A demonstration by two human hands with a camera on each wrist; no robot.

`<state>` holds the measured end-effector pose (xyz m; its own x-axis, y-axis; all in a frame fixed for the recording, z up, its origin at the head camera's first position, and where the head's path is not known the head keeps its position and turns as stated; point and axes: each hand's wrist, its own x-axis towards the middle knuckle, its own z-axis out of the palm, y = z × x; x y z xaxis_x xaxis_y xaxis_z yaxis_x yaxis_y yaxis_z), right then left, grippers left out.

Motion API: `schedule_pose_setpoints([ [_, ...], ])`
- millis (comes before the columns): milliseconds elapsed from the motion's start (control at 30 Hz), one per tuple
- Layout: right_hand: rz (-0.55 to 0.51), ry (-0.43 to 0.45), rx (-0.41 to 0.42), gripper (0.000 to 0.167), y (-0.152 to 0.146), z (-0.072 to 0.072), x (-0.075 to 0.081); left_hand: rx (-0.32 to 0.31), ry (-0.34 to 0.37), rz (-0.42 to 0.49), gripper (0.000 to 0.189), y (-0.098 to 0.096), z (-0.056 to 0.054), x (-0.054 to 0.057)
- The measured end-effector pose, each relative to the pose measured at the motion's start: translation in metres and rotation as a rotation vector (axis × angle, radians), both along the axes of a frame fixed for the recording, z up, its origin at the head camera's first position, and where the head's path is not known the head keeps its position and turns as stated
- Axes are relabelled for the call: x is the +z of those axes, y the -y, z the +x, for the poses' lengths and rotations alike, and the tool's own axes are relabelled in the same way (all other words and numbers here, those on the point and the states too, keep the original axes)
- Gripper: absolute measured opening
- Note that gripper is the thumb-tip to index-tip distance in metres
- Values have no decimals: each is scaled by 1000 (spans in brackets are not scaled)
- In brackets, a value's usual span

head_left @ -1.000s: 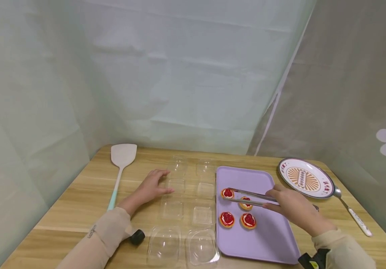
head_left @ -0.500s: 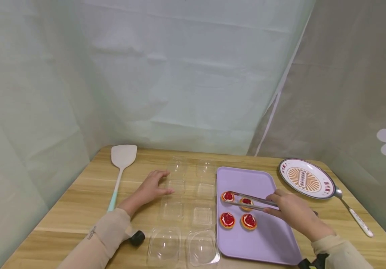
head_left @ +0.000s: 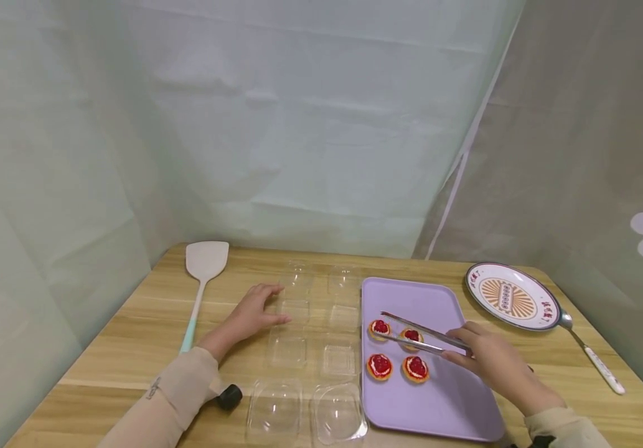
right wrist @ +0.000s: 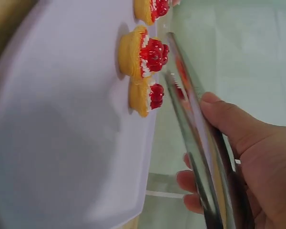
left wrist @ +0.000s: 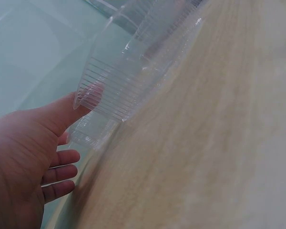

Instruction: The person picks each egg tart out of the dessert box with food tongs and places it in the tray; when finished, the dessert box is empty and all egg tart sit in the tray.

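Observation:
My right hand [head_left: 495, 364] grips metal tongs [head_left: 430, 348] over a purple tray [head_left: 444, 404]. The two prongs are spread, their tips one on each side of the back-left berry tart [head_left: 380, 330] in the head view. Beside it are the back-right tart [head_left: 412, 339], the front-left tart [head_left: 380, 367] and the front-right tart [head_left: 415, 369], each with a red topping. The right wrist view has the tong tips apart, near the red-topped tarts [right wrist: 145, 52]. My left hand [head_left: 251, 311] rests by a clear plastic box [head_left: 294, 311], its thumb [left wrist: 81, 105] overlapping the ribbed wall and its fingers loosely bent.
Several more clear boxes [head_left: 273, 410] stand in two columns left of the tray. A spatula [head_left: 206, 260] with a mint handle lies at the left. At the right are a patterned oval plate [head_left: 514, 297] and a spoon [head_left: 604, 370]. Fabric curtains surround the wooden table [head_left: 108, 348].
The tong prongs have spread wider around the back-left tart, and my right hand has shifted slightly right. My left hand stays in place.

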<state>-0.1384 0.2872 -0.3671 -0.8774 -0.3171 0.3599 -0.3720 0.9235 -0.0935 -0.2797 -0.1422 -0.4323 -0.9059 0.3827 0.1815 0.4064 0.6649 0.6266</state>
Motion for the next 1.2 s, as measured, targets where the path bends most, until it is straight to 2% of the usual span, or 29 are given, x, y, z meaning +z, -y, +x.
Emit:
schedule_pose_setpoints([
  [233,-136,48,-93,41,-4,7,-6,-6,-10,-10,78,1,0,1],
  [533,-268,46,-189,36,-17,12,-17,-14,-29,-8,78,2,-1,2],
  [767,-293,6,-258,32,-35,17,-21,-12,-10,-7,77,1,0,1],
  [1000,-296,60,-342,41,-51,23,-22,-8,-18,-7,76,1,0,1],
  [1200,-288,24,-372,40,-60,28,-25,-11,-13,-9,76,1,1,1],
])
